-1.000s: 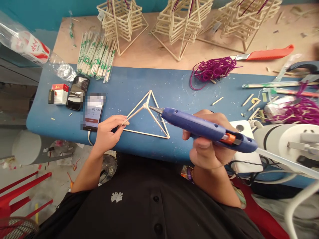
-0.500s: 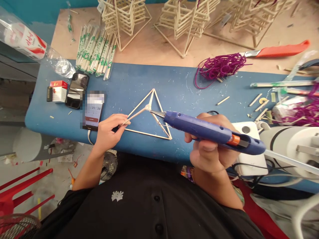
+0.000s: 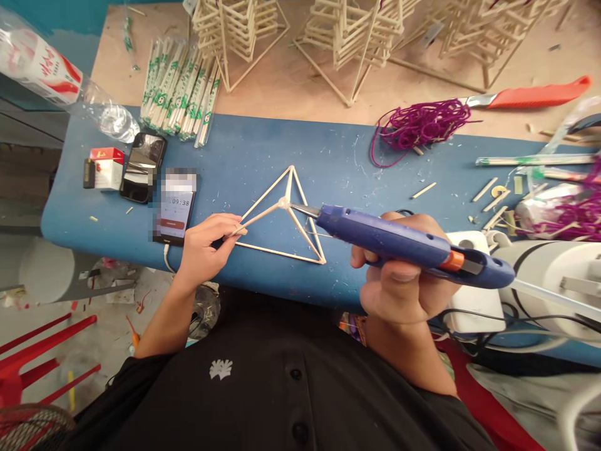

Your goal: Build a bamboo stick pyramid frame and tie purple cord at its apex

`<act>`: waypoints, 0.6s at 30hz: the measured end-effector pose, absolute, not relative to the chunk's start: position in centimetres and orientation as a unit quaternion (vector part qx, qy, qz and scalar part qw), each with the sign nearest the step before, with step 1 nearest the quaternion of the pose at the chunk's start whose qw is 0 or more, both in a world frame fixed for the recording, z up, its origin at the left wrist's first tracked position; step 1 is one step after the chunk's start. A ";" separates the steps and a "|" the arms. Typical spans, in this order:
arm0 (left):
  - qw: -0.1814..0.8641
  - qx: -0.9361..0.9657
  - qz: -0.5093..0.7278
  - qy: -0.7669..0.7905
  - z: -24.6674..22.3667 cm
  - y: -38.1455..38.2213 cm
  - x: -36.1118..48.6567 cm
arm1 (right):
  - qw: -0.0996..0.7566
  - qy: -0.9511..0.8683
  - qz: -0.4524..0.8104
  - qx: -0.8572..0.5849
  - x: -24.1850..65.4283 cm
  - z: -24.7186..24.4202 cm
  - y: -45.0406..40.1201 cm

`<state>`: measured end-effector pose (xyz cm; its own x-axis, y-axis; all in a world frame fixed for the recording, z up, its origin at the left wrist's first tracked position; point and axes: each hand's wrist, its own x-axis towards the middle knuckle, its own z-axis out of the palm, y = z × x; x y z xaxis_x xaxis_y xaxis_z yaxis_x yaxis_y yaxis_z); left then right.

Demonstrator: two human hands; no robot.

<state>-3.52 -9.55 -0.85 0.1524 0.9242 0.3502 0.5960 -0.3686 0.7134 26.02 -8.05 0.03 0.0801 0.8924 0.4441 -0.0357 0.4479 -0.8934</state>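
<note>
My left hand (image 3: 209, 247) pinches one corner of a pyramid-shaped frame (image 3: 265, 213) made of thin wooden sticks, which sits on the blue mat (image 3: 263, 144). Sticks meet at a raised joint (image 3: 284, 202) with a whitish blob on it. In my right hand (image 3: 408, 275) is a blue hot glue gun (image 3: 385, 238), its metal nozzle pointing left, close to that joint; whether it touches I cannot tell. A glue stick (image 3: 549, 297) pokes out of the gun's back end.
Stacked stick structures (image 3: 352, 37) stand along the back. Wrapped chopsticks (image 3: 181, 94), a bottle (image 3: 42, 69) and phones (image 3: 143, 166) lie left. Purple cord (image 3: 417, 128), an orange-handled knife (image 3: 539, 97), stick offcuts (image 3: 498, 200) and a white box (image 3: 469, 275) are on the right.
The glue gun and my right hand have shifted slightly right, so the nozzle sits a little farther from the joint. My left hand keeps its hold on the frame's corner.
</note>
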 end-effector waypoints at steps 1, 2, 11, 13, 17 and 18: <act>0.211 0.728 0.392 0.521 -0.9 -9.6 -3.5 | 0.653 -0.566 0.355 -0.355 25.8 0.3 -7.9; 0.212 0.728 0.393 0.520 -0.8 -9.6 -3.5 | 0.670 -0.563 0.347 -0.337 25.6 0.6 -7.7; 0.211 0.730 0.389 0.520 -0.8 -9.5 -3.5 | 0.676 -0.567 0.312 -0.352 25.2 1.0 -7.3; 0.213 0.729 0.389 0.522 -0.8 -9.5 -3.5 | 0.674 -0.564 0.314 -0.360 25.3 1.1 -7.3; 0.214 0.728 0.391 0.521 -0.9 -9.5 -3.6 | 0.664 -0.563 0.338 -0.357 25.6 1.7 -7.4; 0.213 0.728 0.390 0.522 -0.9 -9.5 -3.6 | 0.667 -0.560 0.341 -0.354 25.6 1.9 -7.4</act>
<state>-3.60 -9.50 -0.94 0.1511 0.9261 0.3457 0.5945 -0.3646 0.7167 25.56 -7.44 1.85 0.1404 0.8516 0.5051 -0.0584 0.5163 -0.8544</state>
